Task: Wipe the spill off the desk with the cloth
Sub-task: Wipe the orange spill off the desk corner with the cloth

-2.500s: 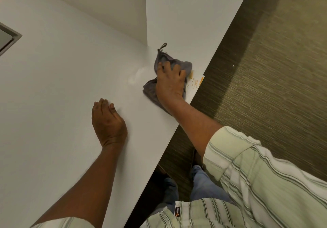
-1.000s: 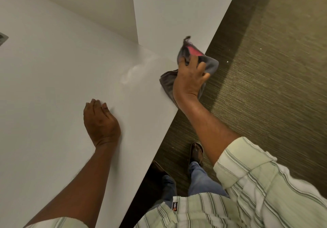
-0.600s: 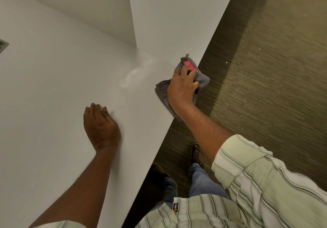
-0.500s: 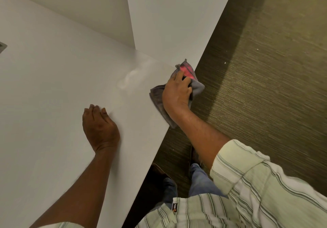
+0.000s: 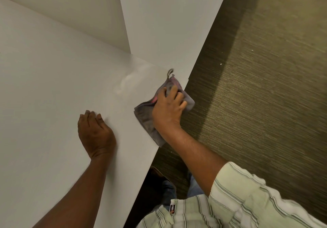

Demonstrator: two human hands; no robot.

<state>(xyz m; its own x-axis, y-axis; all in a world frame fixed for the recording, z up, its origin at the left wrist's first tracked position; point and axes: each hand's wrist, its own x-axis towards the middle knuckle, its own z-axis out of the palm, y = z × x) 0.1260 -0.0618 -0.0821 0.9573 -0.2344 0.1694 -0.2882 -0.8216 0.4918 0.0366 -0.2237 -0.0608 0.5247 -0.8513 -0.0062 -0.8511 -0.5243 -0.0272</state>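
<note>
**Supervisor:** Currently, what is the status of the wipe?

**Operator:** I see the right hand (image 5: pixel 167 112) pressing the cloth (image 5: pixel 146 120) flat at the near edge of the worktop (image 5: pixel 53 86). The grip is closed over the cloth, with the fingers curled into its folds. One corner of the cloth overhangs the edge above the floor (image 5: pixel 265 86). The left hand (image 5: pixel 95 132) rests on the worktop, loosely curled and holding nothing, well apart from the cloth.

**Supervisor:** What remains?

**Operator:** I see no crumbs or liquid on the exposed surface. A pale smear (image 5: pixel 129 81) lies just beyond the cloth, toward the partition (image 5: pixel 88 15). I judge it to be a damp streak or residue, so one more pass may be needed there. I would rate the task as nearly complete.

**Supervisor:** Any limits on that reading?

**Operator:** Yes. The surface under the cloth and hand is hidden. I cannot tell whether the smear is moisture or glare. Pink shows in the cloth's folds; I cannot tell whether it is a stain or the fabric. The cloth's loop (image 5: pixel 170 72) is blurred.
</note>
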